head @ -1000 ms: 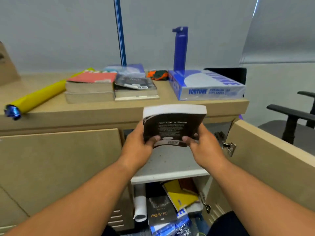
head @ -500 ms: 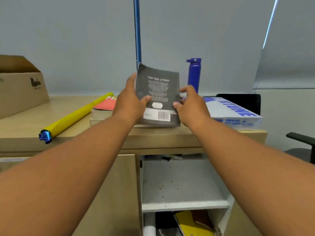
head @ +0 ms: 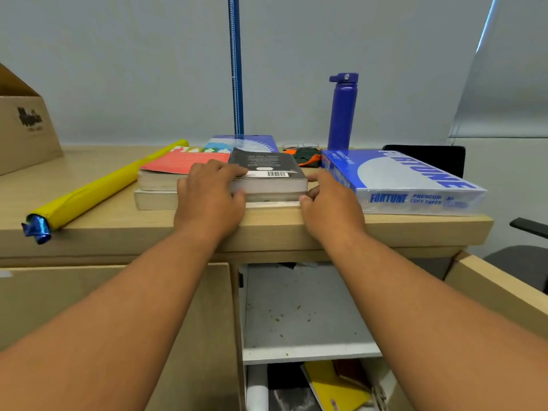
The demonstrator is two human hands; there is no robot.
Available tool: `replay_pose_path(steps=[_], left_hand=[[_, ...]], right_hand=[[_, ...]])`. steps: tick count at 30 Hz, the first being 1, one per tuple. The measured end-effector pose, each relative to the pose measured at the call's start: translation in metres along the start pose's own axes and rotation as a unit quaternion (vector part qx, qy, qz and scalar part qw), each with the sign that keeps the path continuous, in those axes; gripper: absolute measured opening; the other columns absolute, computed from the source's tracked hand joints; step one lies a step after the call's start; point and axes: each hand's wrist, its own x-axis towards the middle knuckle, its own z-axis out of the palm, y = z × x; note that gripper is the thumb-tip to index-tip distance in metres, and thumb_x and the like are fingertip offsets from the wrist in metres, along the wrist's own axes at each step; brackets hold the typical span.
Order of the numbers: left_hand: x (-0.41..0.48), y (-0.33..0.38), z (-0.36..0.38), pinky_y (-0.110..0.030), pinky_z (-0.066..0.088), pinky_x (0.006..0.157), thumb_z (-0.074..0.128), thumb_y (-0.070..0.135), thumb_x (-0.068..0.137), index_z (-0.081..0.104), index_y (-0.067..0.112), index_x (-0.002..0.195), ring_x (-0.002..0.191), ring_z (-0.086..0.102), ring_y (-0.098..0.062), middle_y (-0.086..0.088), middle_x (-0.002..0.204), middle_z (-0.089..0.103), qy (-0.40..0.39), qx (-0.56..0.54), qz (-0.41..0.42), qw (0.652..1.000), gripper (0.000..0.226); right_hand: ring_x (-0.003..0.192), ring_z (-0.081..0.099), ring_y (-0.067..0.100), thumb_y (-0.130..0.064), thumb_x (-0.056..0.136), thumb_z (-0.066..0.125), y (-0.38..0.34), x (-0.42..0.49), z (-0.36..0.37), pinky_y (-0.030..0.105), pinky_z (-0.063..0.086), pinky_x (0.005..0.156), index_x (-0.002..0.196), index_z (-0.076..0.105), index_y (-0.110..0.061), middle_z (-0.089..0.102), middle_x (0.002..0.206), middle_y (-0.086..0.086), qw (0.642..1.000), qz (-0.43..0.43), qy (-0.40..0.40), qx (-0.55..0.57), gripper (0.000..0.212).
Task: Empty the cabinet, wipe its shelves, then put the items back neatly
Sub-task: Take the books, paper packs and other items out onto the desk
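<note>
Cabinet (head: pixel 221 307) stands open nearest us, with a yellow booklet (head: pixel 335 387) and a white roll (head: pixel 257 393) in the lower compartment and crumbs speckling the upper shelf (head: pixel 296 315). Above, on the countertop (head: pixel 118 226), our left hand (head: pixel 207 200) grips the black book (head: pixel 267 170) at its near left corner, fingers over the cover, thumb at the page edge. Our right hand (head: pixel 332 206) touches its right side with loosely curved fingers. That book lies flat atop another, beside a red-covered book (head: pixel 184 163). Farther back are a paper ream (head: pixel 409 185) and a blue bottle (head: pixel 342 114).
</note>
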Motion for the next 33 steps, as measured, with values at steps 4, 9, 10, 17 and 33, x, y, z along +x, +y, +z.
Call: replay_pose_path(steps=[4, 9, 10, 17, 33], left_hand=[[-0.005, 0.0, -0.001, -0.042, 0.035, 0.098, 0.069, 0.035, 0.09, 0.067, 0.029, 0.103, 0.119, 0.045, -0.023, 0.002, 0.121, 0.056, 0.035, -0.049, -0.007, 0.998, 0.015], [-0.017, 0.001, 0.002, -0.045, 0.029, 0.11, 0.052, 0.035, 0.097, 0.068, 0.029, 0.116, 0.142, 0.032, -0.019, 0.004, 0.15, 0.046, -0.01, 0.006, 0.014, 1.0, 0.026], [-0.021, 0.001, 0.002, -0.046, 0.026, 0.114, 0.049, 0.036, 0.099, 0.066, 0.029, 0.121, 0.147, 0.026, -0.018, 0.004, 0.155, 0.041, -0.019, 0.01, 0.019, 1.0, 0.029], [-0.103, -0.007, 0.022, -0.052, 0.012, 0.122, 0.049, 0.04, 0.094, 0.058, 0.024, 0.136, 0.143, 0.037, -0.025, -0.003, 0.149, 0.048, 0.021, -0.032, 0.102, 0.994, 0.046], [-0.216, -0.001, 0.17, -0.038, 0.032, 0.115, 0.058, 0.033, 0.098, 0.047, 0.029, 0.147, 0.147, 0.026, -0.022, -0.004, 0.157, 0.032, -0.348, -0.064, 0.035, 0.935, 0.05]], right_hand=[[0.098, 0.057, 0.014, -0.026, 0.1, 0.053, 0.003, -0.008, -0.001, 0.034, 0.055, 0.074, 0.119, 0.052, -0.034, 0.062, 0.102, -0.008, 0.998, -0.056, 0.024, -0.02, 0.02], [0.116, 0.055, 0.018, -0.034, 0.104, 0.041, 0.003, -0.015, -0.005, 0.035, 0.05, 0.091, 0.141, 0.052, -0.031, 0.064, 0.127, -0.003, 0.989, -0.073, -0.053, -0.113, 0.038], [0.119, 0.054, 0.018, -0.035, 0.104, 0.041, 0.004, -0.02, -0.006, 0.035, 0.048, 0.097, 0.141, 0.054, -0.03, 0.063, 0.129, -0.003, 0.99, -0.083, -0.047, -0.108, 0.039], [0.15, 0.025, 0.012, -0.032, 0.099, 0.056, 0.073, -0.102, 0.011, 0.039, 0.015, 0.125, 0.133, 0.061, -0.02, 0.045, 0.153, -0.005, 0.973, -0.226, 0.032, 0.018, 0.036], [0.144, 0.03, 0.018, -0.041, 0.102, 0.051, 0.253, -0.149, 0.094, 0.031, 0.022, 0.118, 0.137, 0.059, -0.023, 0.041, 0.155, -0.003, 0.965, -0.045, -0.23, -0.122, 0.04]])
